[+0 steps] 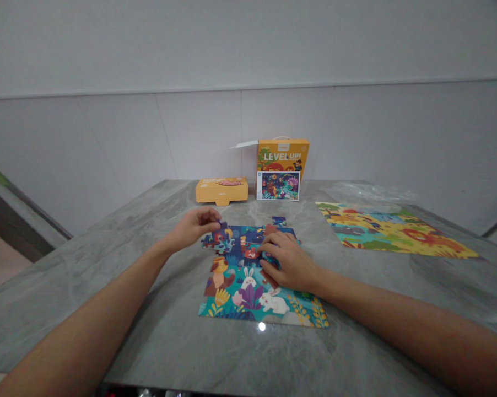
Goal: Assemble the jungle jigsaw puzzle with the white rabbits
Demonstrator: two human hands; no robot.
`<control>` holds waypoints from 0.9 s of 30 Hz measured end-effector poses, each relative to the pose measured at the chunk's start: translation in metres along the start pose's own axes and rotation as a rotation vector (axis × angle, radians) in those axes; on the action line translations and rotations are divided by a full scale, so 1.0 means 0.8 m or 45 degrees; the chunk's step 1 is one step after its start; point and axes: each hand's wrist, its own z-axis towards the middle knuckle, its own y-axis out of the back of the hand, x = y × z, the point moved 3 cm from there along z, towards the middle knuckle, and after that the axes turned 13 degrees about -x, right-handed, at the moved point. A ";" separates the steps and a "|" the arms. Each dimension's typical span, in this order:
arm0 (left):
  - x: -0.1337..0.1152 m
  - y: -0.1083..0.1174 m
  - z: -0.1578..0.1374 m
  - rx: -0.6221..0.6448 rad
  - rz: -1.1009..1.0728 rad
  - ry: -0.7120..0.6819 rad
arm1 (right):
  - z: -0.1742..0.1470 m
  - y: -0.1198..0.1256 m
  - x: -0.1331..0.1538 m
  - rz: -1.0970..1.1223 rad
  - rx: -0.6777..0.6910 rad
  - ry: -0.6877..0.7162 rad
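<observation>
A partly joined jigsaw puzzle [248, 281] with rabbits, flowers and a dark blue night scene lies flat in front of me. At its upper left edge my left hand [196, 227] pinches a dark purple puzzle piece [219, 227] between thumb and fingers. My right hand [292, 262] rests on the right part of the puzzle, its fingers apart and slightly bent, hiding the pieces beneath. A loose blue puzzle piece [279, 221] lies just beyond the puzzle's top edge.
Behind the puzzle, a white picture card [278, 186] leans against an upright orange box [284, 148]. Left of them lies a low orange box [221, 191]. A finished yellow puzzle [397, 231] and crumpled clear plastic [368, 191] are on the right of the grey table [149, 342].
</observation>
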 end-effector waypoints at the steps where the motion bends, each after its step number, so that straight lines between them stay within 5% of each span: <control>1: 0.014 0.012 0.009 -0.209 -0.007 0.017 | 0.000 0.000 0.000 0.003 -0.003 0.001; 4: 0.055 0.030 0.024 -0.532 0.053 0.125 | 0.000 0.000 0.000 0.003 0.002 0.002; 9: 0.079 0.009 0.029 -0.416 0.221 0.134 | 0.000 0.000 0.000 0.000 0.015 -0.007; 20: 0.057 0.006 0.020 -0.062 0.868 -0.048 | 0.000 0.000 0.000 -0.008 0.020 -0.014; 27: 0.059 0.006 0.018 -0.182 0.723 0.024 | 0.000 0.001 0.000 -0.002 0.004 -0.014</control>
